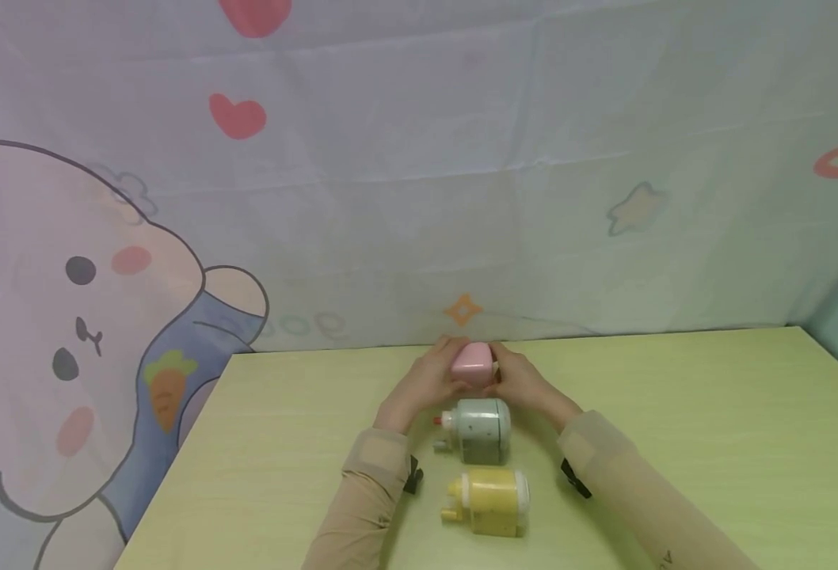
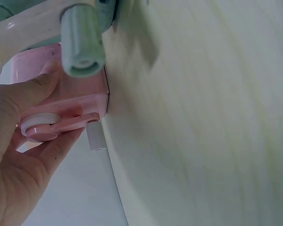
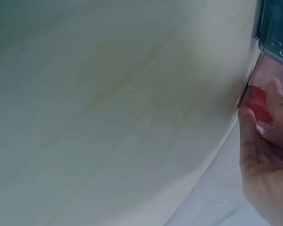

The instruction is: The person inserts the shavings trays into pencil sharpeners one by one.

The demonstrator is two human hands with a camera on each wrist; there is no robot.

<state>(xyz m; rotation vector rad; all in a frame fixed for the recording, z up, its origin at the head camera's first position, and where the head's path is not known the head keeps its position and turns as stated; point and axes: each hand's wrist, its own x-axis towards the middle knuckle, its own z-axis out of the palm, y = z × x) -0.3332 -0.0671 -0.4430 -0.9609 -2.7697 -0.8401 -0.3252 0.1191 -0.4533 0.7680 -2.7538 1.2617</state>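
A pink hand-crank pencil sharpener (image 1: 473, 362) stands near the table's far edge between both hands. My left hand (image 1: 429, 376) grips its left side; in the left wrist view the thumb (image 2: 35, 92) lies along its body and the fingers reach behind the crank (image 2: 68, 125). From the right, my right hand (image 1: 522, 380) holds it, fingers and thumb bent round a corner with a red part (image 3: 258, 103). Just in front of the hands lies a grey-green sharpener (image 1: 483, 431), its crank pointing left. Nearer still is a yellow sharpener (image 1: 493, 503), turned the same way.
The three sharpeners form a column on the pale yellow-green table (image 1: 711, 443). Behind the far edge hangs a printed cloth (image 1: 405, 237) with hearts, stars and a cartoon animal. Both sleeved forearms flank the column, each wearing a dark wrist device (image 1: 413, 475).
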